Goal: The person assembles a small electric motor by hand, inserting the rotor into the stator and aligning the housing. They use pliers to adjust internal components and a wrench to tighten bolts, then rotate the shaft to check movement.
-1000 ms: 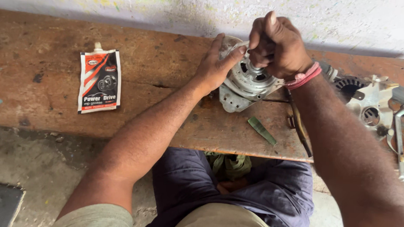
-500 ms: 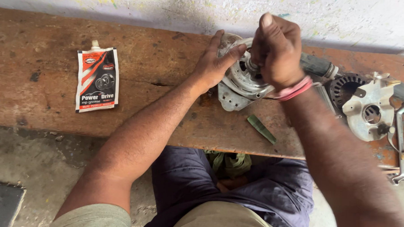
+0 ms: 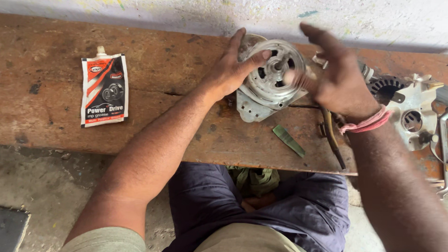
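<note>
A round grey metal motor housing (image 3: 271,77) with slotted openings and a centre shaft sits on a worn wooden bench (image 3: 176,64). My left hand (image 3: 233,66) rests against its left side, thumb laid over the rim. My right hand (image 3: 335,77) hovers just right of the housing, blurred, fingers spread, holding nothing. A pink band circles that wrist.
A grease pouch (image 3: 104,90) in red, black and white lies at the left of the bench. A green strip (image 3: 288,140) and a dark-handled tool (image 3: 331,139) lie near the front edge. Another metal motor cover (image 3: 413,115) and a coil part (image 3: 384,87) sit at the right.
My right hand was closed over the top of the housing; it has lifted off to the right and spread its fingers, exposing the housing face. My left hand stayed on the side.
</note>
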The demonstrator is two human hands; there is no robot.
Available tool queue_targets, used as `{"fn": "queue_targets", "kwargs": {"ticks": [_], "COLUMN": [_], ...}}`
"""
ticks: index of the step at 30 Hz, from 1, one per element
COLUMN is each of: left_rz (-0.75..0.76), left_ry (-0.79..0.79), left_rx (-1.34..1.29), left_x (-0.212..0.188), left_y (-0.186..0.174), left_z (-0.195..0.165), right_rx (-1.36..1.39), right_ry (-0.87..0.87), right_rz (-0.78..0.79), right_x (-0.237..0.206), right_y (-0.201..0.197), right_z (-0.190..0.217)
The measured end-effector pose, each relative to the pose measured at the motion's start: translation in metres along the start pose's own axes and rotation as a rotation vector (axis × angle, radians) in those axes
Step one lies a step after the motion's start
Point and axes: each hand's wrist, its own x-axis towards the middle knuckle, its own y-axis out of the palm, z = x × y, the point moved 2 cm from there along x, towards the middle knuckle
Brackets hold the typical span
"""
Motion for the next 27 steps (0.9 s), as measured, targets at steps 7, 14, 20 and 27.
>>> {"fn": "queue_targets", "kwargs": {"ticks": [7,14,20,27], "left_rz": [0.09,0.101,-0.086,-0.17], "left_ry": [-0.063,-0.197,-0.063,-0.013], "left_rx": [-0.253,-0.224,-0.459,-0.711], "left_x": [0.003,0.003,-0.002,0.004], "left_y": [0.004,0.018,0.02,0.019], "left_z": [0.005,0.005,0.006,0.018], "right_rx": [-0.015,-0.013,-0.017,1.01], "right_ry": [0.06,0.088,0.2,0.761], "right_rz": [0.241,0.228,-0.225,-0.315], "right_x": [0.01,-0.004,-0.03,-0.038], "right_y": [0.029,0.023,0.03,0.063], "right_z": [-0.007,-0.025,-0.01,0.005]}}
